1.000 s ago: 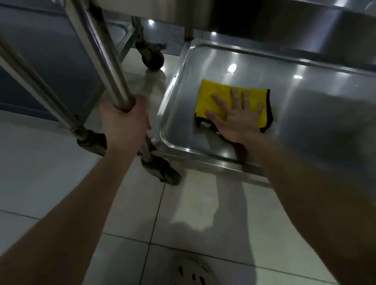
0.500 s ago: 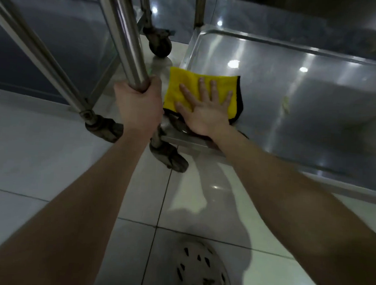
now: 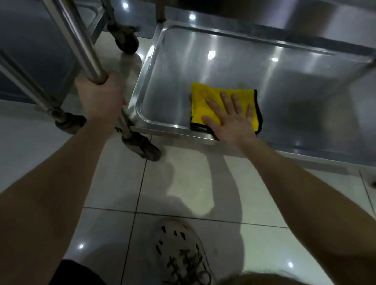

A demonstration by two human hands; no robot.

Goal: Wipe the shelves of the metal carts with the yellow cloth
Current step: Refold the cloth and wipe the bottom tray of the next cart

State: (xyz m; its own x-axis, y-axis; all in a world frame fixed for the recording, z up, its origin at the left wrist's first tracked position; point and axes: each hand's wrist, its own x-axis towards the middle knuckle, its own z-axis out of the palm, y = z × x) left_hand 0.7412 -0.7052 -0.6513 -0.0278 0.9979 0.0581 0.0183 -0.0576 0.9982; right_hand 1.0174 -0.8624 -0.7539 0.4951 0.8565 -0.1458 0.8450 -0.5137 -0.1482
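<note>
A yellow cloth [image 3: 203, 103] with a black edge lies folded on the bottom shelf [image 3: 231, 63] of a metal cart, near the shelf's front rim. My right hand [image 3: 232, 117] presses flat on the cloth with its fingers spread. My left hand [image 3: 99, 97] grips the cart's front-left upright post [image 3: 72, 31] low down, just above the shelf's corner. The shelf is a shallow steel tray with a raised rim and shows light reflections.
A second metal cart [image 3: 30, 44] stands to the left, its caster wheels [image 3: 125, 39] on the white tiled floor. The wiped cart's front-left caster [image 3: 142, 148] sits below my left hand. My shoe [image 3: 180, 256] is on the tiles in front.
My right hand slid the cloth from the shelf's front-left corner to the right along the front rim. My left hand stayed on the post.
</note>
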